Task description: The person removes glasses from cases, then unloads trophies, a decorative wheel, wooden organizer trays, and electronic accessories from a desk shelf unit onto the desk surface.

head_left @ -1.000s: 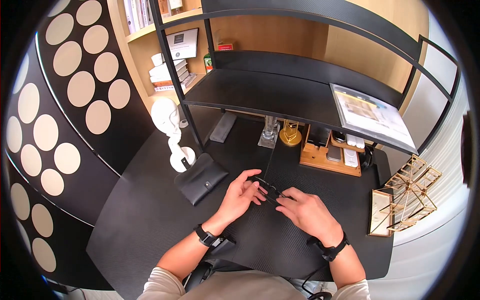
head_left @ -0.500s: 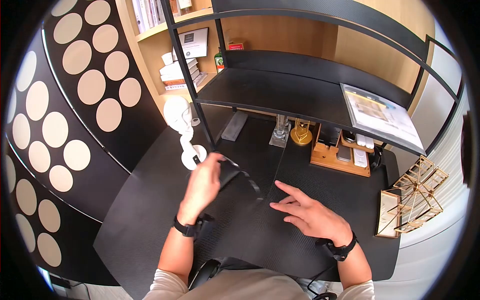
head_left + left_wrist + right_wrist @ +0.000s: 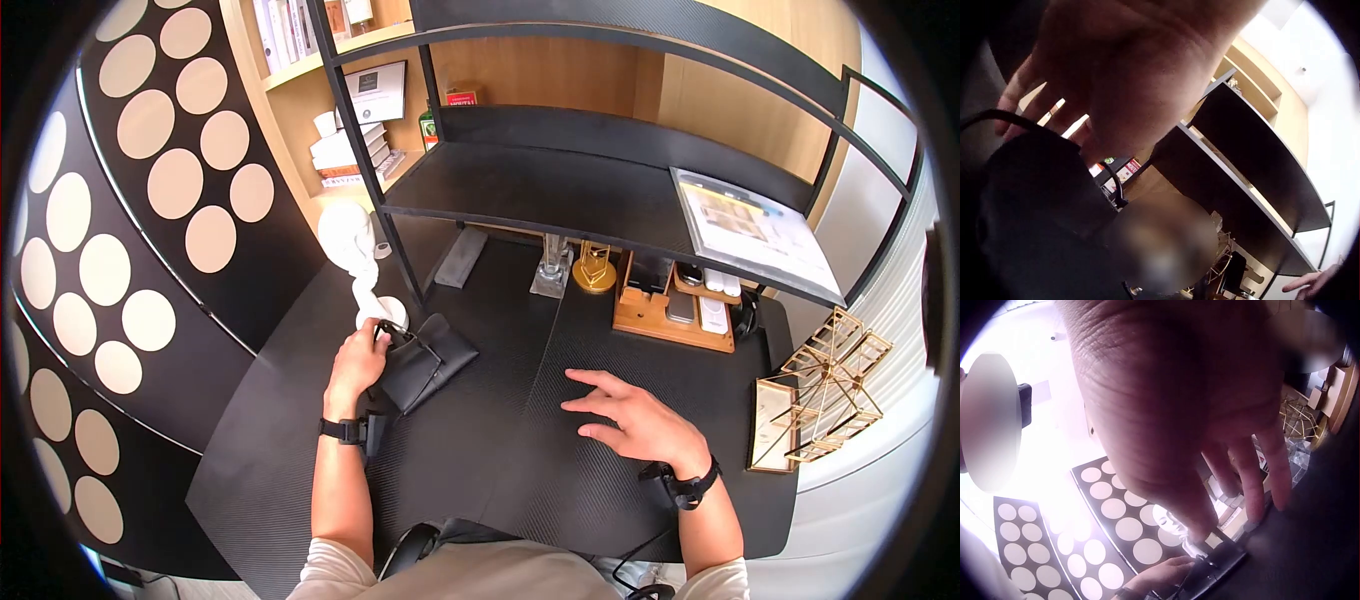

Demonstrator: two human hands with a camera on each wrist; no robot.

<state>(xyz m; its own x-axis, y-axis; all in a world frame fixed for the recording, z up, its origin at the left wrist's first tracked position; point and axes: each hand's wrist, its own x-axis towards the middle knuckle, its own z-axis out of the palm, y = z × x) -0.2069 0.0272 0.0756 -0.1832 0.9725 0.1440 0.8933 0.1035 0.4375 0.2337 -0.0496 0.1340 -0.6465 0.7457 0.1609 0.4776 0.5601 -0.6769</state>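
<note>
My left hand (image 3: 358, 367) holds a pair of black-framed glasses (image 3: 428, 352) at the front left of the desk. The glasses overlap a black snap-flap pouch (image 3: 455, 350) lying flat on the desktop. Just beyond the fingers stands a white head-shaped stand (image 3: 347, 235), its round base partly behind the hand. My right hand (image 3: 645, 420) hovers over the middle right of the desk, fingers spread and holding nothing. In the right wrist view the left hand (image 3: 1166, 574) shows beside the pouch.
A black shelf (image 3: 540, 190) spans the back of the desk, carrying a clear folder (image 3: 755, 235). Under it are a grey case (image 3: 461, 257), a glass piece (image 3: 551, 270), a gold ornament (image 3: 594, 272) and a wooden organizer (image 3: 640, 318). A gold wheel-shaped frame (image 3: 830, 385) stands at right.
Both hands were at the glasses over the desk's middle. The right hand let go and drew back right, while the left hand carried the glasses left to the pouch and white stand.
</note>
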